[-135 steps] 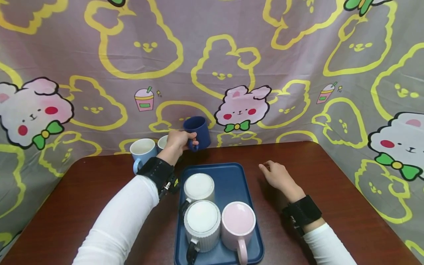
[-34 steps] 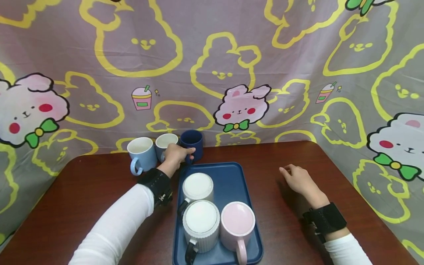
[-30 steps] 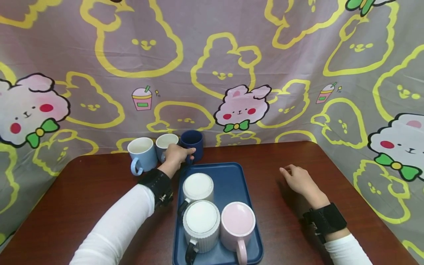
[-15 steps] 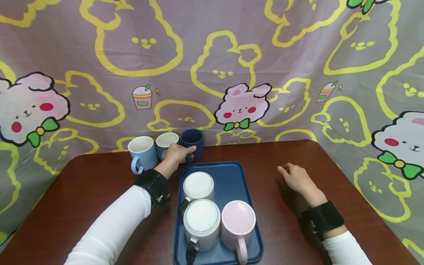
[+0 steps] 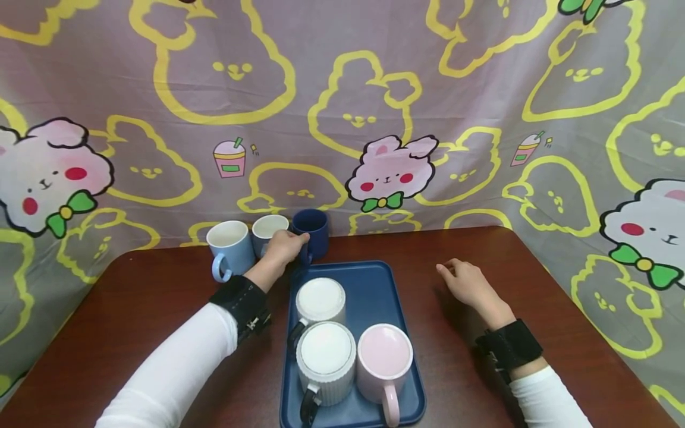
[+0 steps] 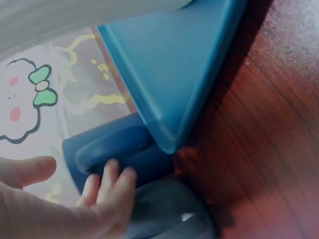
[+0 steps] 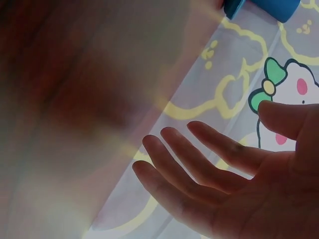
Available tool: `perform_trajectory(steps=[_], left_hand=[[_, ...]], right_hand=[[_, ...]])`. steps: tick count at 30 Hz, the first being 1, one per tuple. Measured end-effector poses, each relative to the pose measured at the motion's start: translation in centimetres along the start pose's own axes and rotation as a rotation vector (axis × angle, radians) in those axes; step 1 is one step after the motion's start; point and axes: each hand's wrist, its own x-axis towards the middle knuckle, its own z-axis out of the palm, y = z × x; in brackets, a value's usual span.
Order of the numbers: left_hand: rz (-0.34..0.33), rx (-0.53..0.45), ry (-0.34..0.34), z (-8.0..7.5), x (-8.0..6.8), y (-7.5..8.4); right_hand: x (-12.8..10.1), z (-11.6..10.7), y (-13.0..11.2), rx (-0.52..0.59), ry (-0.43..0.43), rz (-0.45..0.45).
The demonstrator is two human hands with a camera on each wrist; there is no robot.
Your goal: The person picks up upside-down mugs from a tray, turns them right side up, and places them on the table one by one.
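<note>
Reaching forward, the left hand (image 5: pixel 282 246) loosely touches the navy mug (image 5: pixel 312 232), fingers relaxed.

backdrop: mauve cloth (image 5: pixel 342 89) hung behind and along both sides, yellow bunny outlines, pink bunnies with green bows, small drink cups | furniture: dark reddish-brown wooden tabletop (image 5: pixel 134 309), rounded corners | light: even, soft

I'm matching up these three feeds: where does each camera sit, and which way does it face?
Head: worn on the head, looking forward and down at the table, tray, both hands and white sleeves.
Left wrist: low at the left hand, whose fingers touch the dark blue mug beside the tray corner.
Right wrist: under the right hand, facing its open palm and the backdrop.
Head and left wrist share the dark blue mug and tray.
</note>
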Motion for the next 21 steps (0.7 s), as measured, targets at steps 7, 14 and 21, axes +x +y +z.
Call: perform_trajectory(steps=[7,14,21], left_hand=[[0.064,-0.004,0.010,-1.2,-1.5,0.4],[0.094,-0.119,-0.023,-1.9,-3.1,-0.3],[0.108,-0.114,-0.043,-2.3,-4.5,-1.5]], right_hand=[[0.3,0.3,-0.7,0.016,-0.008,0.000],[0.5,0.8,-1.0,0.017,-0.003,0.002],[0.6,1.0,-1.7,0.032,-0.010,0.003]])
